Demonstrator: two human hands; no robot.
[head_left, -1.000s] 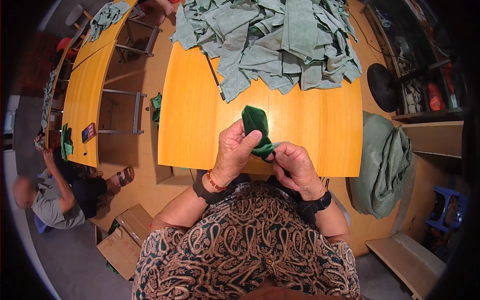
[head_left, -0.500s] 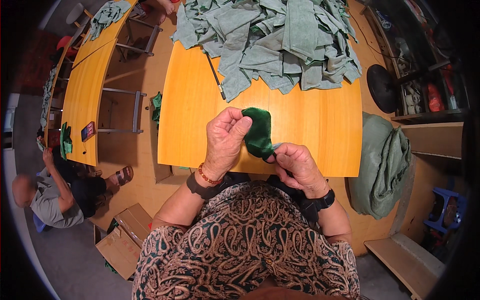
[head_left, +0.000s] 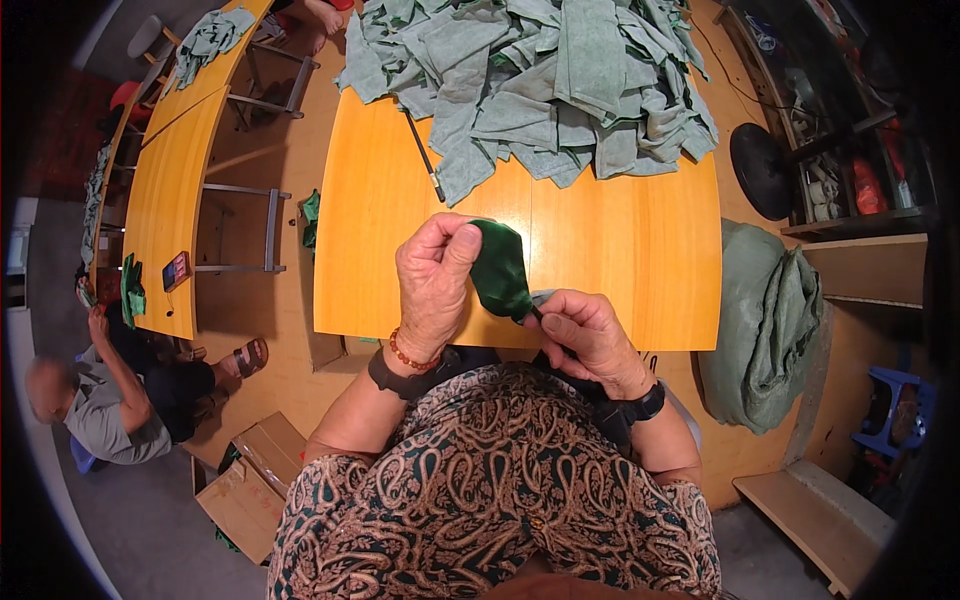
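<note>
Above the near edge of the table, my left hand (head_left: 437,275) pinches the upper left of a dark green velvet cloth piece (head_left: 497,270) between thumb and fingers. The shiny side of the velvet faces up. My right hand (head_left: 590,335) closes on its gathered lower end, where a bit of pale green backing shows beside a narrow dark part. My fingers hide how that end is folded. Farther off lies a big heap of pale green cloth pieces (head_left: 590,60), with a thin dark rod (head_left: 422,155) at its left edge.
The yellow wooden table (head_left: 400,250) spans the middle. A green sack (head_left: 765,325) stands at its right, near a black round base (head_left: 762,170). At left are another long table (head_left: 165,200), a seated person (head_left: 115,400) handling cloth, and a cardboard box (head_left: 250,485).
Both hands have shifted slightly left with the velvet piece, which now hangs straighter and more stretched between them. The heap and the rod look the same.
</note>
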